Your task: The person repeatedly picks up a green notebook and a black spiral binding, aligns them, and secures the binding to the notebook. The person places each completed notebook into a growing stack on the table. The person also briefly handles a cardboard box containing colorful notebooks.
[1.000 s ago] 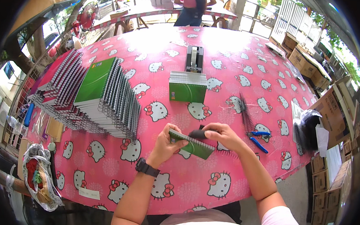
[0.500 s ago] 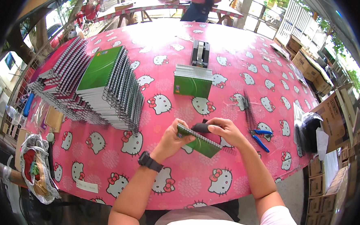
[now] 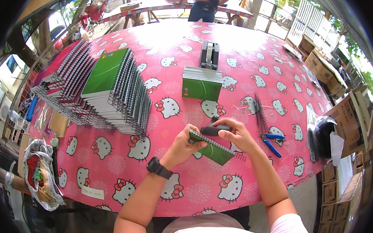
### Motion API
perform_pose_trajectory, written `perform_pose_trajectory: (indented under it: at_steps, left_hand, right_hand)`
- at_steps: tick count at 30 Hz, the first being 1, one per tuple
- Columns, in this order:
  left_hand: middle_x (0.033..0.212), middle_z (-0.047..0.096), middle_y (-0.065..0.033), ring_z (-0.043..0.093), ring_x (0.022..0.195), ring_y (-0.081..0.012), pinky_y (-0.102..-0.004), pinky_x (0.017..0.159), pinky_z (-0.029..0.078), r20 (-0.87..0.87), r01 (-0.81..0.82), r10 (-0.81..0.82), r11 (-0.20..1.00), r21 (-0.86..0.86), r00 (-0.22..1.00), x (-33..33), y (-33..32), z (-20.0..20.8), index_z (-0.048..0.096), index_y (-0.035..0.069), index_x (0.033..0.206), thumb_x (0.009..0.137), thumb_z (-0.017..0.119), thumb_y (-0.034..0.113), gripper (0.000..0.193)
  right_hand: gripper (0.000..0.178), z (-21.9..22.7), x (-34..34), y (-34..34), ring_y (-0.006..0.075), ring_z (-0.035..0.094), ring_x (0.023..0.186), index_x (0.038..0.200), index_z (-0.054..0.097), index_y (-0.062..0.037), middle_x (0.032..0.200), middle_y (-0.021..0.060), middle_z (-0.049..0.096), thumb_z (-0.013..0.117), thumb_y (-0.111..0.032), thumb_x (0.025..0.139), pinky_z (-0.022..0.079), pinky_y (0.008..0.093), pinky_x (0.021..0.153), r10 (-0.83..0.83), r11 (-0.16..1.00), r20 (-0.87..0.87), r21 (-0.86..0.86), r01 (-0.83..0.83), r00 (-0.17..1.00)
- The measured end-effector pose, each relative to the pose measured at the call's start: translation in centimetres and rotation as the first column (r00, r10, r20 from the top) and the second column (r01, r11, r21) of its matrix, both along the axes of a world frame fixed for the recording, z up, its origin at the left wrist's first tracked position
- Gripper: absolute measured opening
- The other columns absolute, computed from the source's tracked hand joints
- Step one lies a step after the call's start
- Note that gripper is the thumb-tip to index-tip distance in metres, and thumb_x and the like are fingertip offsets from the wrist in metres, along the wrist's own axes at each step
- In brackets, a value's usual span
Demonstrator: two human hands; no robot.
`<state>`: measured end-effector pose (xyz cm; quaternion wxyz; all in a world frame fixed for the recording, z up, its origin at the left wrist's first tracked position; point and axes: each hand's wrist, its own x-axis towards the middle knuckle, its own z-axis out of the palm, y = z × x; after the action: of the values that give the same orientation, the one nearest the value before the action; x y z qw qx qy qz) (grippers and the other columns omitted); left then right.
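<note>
My left hand (image 3: 185, 143) is closed around one end of a small green notebook (image 3: 219, 153), thumb on the cover, holding it tilted above the table. A dark spiral coil runs along the notebook's upper edge, and its loose end (image 3: 240, 156) sticks out past the lower right corner. My right hand (image 3: 234, 133) grips a dark rounded tool (image 3: 214, 129) just above the coiled edge; its exact kind I cannot make out. Blue-handled pliers (image 3: 271, 143) lie right of my right hand, beside several loose dark coils (image 3: 260, 112).
Tall stacks of green spiral notebooks (image 3: 113, 90) and red-covered ones (image 3: 66, 68) stand at the left. Ahead are a pile of green pads (image 3: 202, 87) and a black tape dispenser (image 3: 209, 56). A cloth bag (image 3: 40, 175) hangs at the left edge; cardboard boxes (image 3: 349, 120) stand right. A person (image 3: 204, 8) is behind.
The tool in my right hand has turned, with its dark end now angled upward. The notebook and both hands sit slightly lower and farther right in the picture, as the whole view has shifted a little.
</note>
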<state>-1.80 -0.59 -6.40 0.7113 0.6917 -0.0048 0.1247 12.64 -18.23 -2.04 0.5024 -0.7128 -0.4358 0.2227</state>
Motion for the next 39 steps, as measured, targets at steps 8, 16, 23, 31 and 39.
perform_pose_trajectory:
  at_steps: [8,16,23,31,39]
  left_hand:
    - [0.090,0.058,-0.0004,0.056,0.080,-0.0046,-0.0185,0.066,0.047,0.040,-0.136,0.145,0.975,-0.174,0.989,-0.4,-1.7,3.3,0.054,0.001,0.105,0.091,0.060,0.008,0.017]
    - [0.087,0.065,-0.0033,0.058,0.075,-0.0055,-0.0176,0.065,0.046,0.069,-0.280,0.298,0.940,-0.194,0.952,-0.1,-4.7,6.3,0.065,0.000,0.097,0.086,0.063,0.000,0.011]
    - [0.085,0.066,-0.0035,0.060,0.075,-0.0058,-0.0178,0.065,0.047,0.035,-0.272,0.284,0.942,-0.197,0.958,0.4,-5.3,7.2,0.066,-0.001,0.096,0.085,0.065,0.002,0.011]
    - [0.084,0.066,-0.0025,0.059,0.074,-0.0055,-0.0186,0.064,0.047,0.044,-0.269,0.278,0.952,-0.146,0.960,0.7,-5.3,7.0,0.066,0.000,0.095,0.086,0.066,0.004,0.010]
    - [0.085,0.066,-0.0021,0.059,0.076,-0.0050,-0.0180,0.065,0.047,0.094,-0.291,0.298,0.953,-0.084,0.950,0.7,-5.8,7.4,0.065,0.000,0.096,0.086,0.065,0.003,0.011]
  right_hand:
    - [0.044,3.6,-2.3,-0.7,0.0261,0.057,0.100,0.110,0.061,-0.0071,0.107,0.0113,0.061,0.075,-0.031,0.076,0.047,0.0372,0.083,-0.139,0.967,0.468,0.252,0.019,0.873]
    - [0.020,3.3,-4.8,-0.5,0.0277,0.058,0.080,0.096,0.062,-0.0042,0.084,0.0085,0.061,0.069,-0.009,0.078,0.049,0.0371,0.073,-0.265,0.907,0.385,0.410,0.093,0.884]
    - [0.017,3.6,-4.2,-1.4,0.0307,0.060,0.081,0.098,0.061,-0.0040,0.084,0.0112,0.064,0.064,-0.012,0.083,0.049,0.0379,0.072,-0.312,0.877,0.404,0.471,0.097,0.860]
    - [0.019,5.0,-4.5,-1.9,0.0283,0.060,0.078,0.098,0.059,-0.0028,0.083,0.0123,0.061,0.066,-0.011,0.082,0.049,0.0362,0.067,-0.260,0.860,0.241,0.499,0.110,0.935]
    - [0.019,3.8,-4.0,-1.8,0.0276,0.063,0.079,0.095,0.060,-0.0005,0.085,0.0136,0.062,0.066,-0.013,0.083,0.049,0.0351,0.068,-0.187,0.875,0.142,0.474,0.098,0.972]
